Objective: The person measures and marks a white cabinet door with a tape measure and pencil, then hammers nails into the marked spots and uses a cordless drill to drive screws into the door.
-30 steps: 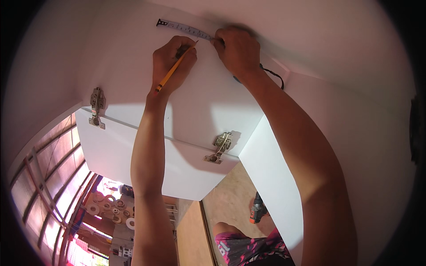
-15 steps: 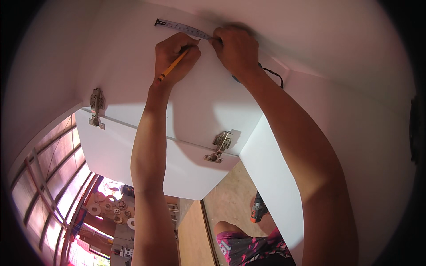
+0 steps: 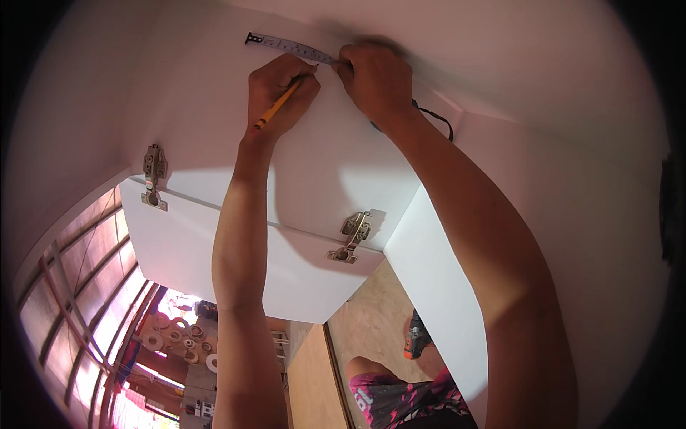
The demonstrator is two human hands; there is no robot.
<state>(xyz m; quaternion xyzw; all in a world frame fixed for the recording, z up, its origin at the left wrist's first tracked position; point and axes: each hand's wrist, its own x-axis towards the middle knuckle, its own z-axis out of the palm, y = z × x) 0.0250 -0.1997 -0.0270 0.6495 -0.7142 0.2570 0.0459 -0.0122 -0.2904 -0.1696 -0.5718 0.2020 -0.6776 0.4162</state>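
Note:
My left hand is closed around a yellow pencil, its tip just below a tape measure blade. The blade lies along a white panel, with a dark hook at its left end. My right hand pinches the blade's right part between thumb and fingers. The tape's case is mostly hidden behind that hand and wrist; a dark strap shows beside the wrist.
Two metal hinges, a left hinge and a right hinge, join the panel to a white door. A side panel stands at right. Below are a cordless drill, a wooden board and several tape rolls.
Both hands, the pencil and the tape sit very slightly further left in view. Both grips look the same.

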